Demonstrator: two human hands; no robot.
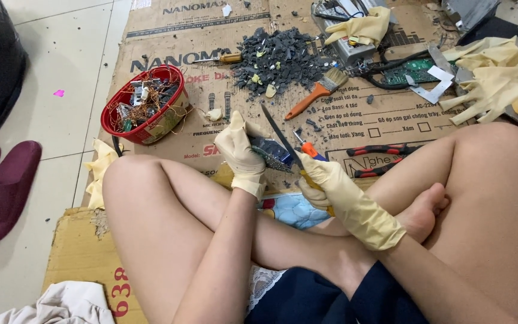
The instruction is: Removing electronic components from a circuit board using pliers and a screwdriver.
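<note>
The person sits cross-legged on flattened brown cardboard sheets [385,120] spread over the floor, and the work in hand looks like prying parts off a board. The left hand [242,157], in a pale yellow rubber glove, has its fingers [253,165] curled tight around a small blue-green circuit board [273,152], held up just above the knees near the middle of the cardboard. The right hand [331,180], gloved the same way, is closed around the yellow handle of a long dark flat-bladed tool [282,137], whose blade slants up and away across the board's edge; whether the tip is wedged under a component I can't tell. By my reading, the next move calls for a steady lever action with the board braced firmly, blade angled away from the holding fingers. The board itself looks small, partly hidden by the glove, with tiny parts on its face. Toward the far edge of the cardboard lies a heap of dark grey broken chips [280,57], with an orange-handled paintbrush [318,91] beside it. At the left edge sits a red round plastic basket of copper wire and scrap [145,103]. Spare yellow gloves [493,78] lie at the far right corner, and red-and-black handled pliers [382,150] just beyond the right hand.
</note>
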